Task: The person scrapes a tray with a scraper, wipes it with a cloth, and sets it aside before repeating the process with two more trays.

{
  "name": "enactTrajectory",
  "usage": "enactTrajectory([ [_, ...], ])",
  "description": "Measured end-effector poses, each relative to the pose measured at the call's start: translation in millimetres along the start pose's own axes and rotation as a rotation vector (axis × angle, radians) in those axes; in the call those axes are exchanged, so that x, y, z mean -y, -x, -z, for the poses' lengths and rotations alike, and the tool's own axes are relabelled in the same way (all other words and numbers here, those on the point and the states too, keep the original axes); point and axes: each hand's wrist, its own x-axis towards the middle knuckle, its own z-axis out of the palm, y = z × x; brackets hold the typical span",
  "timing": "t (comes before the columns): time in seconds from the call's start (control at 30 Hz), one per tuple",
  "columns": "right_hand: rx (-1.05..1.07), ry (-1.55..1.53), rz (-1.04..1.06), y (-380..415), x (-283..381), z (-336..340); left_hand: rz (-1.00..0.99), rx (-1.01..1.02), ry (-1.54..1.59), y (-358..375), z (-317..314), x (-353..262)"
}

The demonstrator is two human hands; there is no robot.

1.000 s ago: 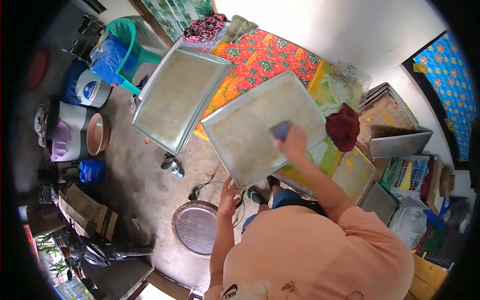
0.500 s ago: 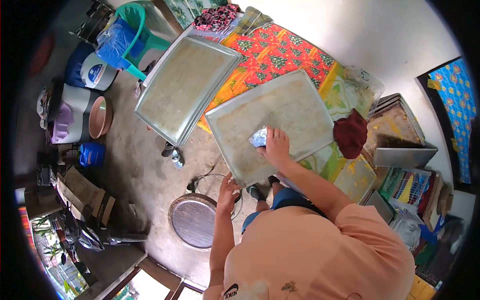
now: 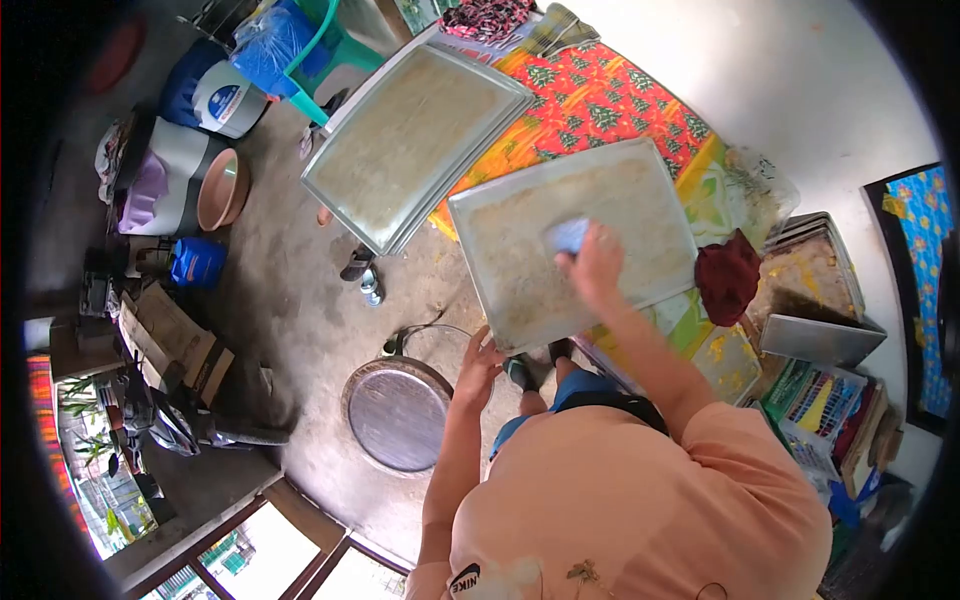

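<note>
A large, shallow metal baking tray (image 3: 520, 290) with brownish stains lies tilted across the front of the table. My right hand (image 3: 600, 262) is closed around a crumpled blue-and-white wad (image 3: 570, 236) and presses it on the middle of the tray; both are blurred by motion, and I cannot make out the wad's material. At the tray's near left corner, my left hand (image 3: 480, 368) grips the rim, its fingers partly hidden. A stack of similar trays (image 3: 415, 150) rests to the left. Beside the tray's right edge sits a dark red cloth (image 3: 727, 278).
A red Christmas-tree tablecloth (image 3: 600, 95) covers the table. To the right stand stained trays (image 3: 810, 265) and a plastic basket (image 3: 825, 405). A round wooden stool (image 3: 400, 415) is on the floor at my left. Farther off are a green chair (image 3: 345, 55) and a pink basin (image 3: 223, 190).
My right hand has slid the wad across the tray, away from me and slightly right. My left hand stays at the corner. The whole view has shifted a little.
</note>
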Motion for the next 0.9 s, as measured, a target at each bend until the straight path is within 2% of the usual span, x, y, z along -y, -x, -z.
enactTrajectory([
  [0.07,-0.057,0.043,-0.082,-18,-11,15,-0.009,0.002,-0.009,1,-2,0],
  [0.1,0.052,-0.015,-0.012,-6,-4,11,-0.007,0.008,-0.014,-1,-1,-1],
  [0.17,0.110,0.035,0.096,41,29,-13,0.004,0.023,-0.018,-2,0,1],
  [0.2,0.241,-0.028,0.123,58,48,-1,0.010,0.042,-0.012,0,0,1],
  [0.27,0.266,-0.101,0.144,66,58,-5,0.010,0.078,-0.005,2,0,-5],
  [0.37,0.302,-0.259,-0.093,24,38,11,0.030,-0.024,0.005,7,-1,-3],
  [0.4,0.197,-0.215,-0.097,6,29,10,0.042,-0.070,-0.004,8,-1,-1],
  [0.47,-0.013,-0.126,-0.108,-20,14,4,0.094,0.010,0.093,-1,14,18],
  [0.57,0.085,-0.081,-0.111,-17,23,-10,0.099,0.099,0.203,5,15,31],
  [0.63,0.181,-0.116,-0.058,12,50,-8,0.078,0.151,0.197,11,10,27],
  [0.73,0.352,-0.148,0.047,64,88,-16,0.111,0.115,0.263,5,20,43],
  [0.83,0.259,-0.330,0.118,79,109,-14,0.094,-0.022,0.239,13,20,40],
  [0.9,0.093,-0.360,0.279,64,115,4,0.057,-0.074,0.131,15,28,42],
])
